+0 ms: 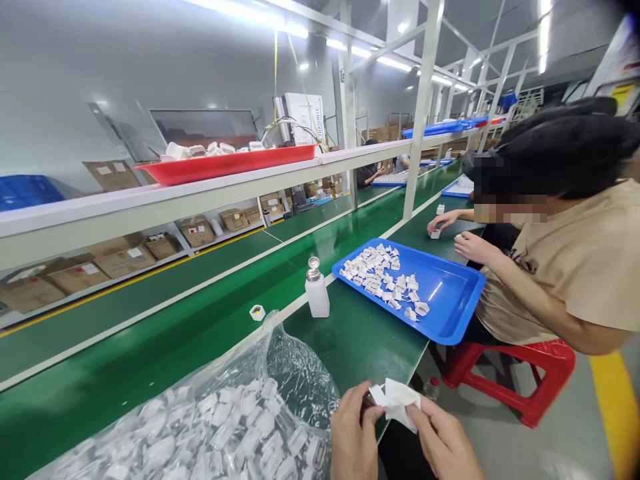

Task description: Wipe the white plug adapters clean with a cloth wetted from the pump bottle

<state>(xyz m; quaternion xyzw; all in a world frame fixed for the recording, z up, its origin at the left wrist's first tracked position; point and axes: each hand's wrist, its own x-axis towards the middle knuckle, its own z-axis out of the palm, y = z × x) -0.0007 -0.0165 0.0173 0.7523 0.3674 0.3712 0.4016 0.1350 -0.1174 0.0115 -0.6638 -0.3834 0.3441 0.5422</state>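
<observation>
Your left hand [356, 430]: fingers and thumb pinched on a small white piece [377, 395], nearer you than the pump bottle [317, 295]. Your right hand [443, 437]: pinching white cloth [400, 397] against that piece. Step, seemingly: wiping; the next stroke calls for a firm left pinch.

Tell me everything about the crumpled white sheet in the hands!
The crumpled white sheet looks soft, like paper or cloth; I can't tell which. It's folded, with pointed corners, held up near the green tabletop. The right hand pinches it; its left side seems to touch a small white plastic-looking piece in the left hand.
</observation>
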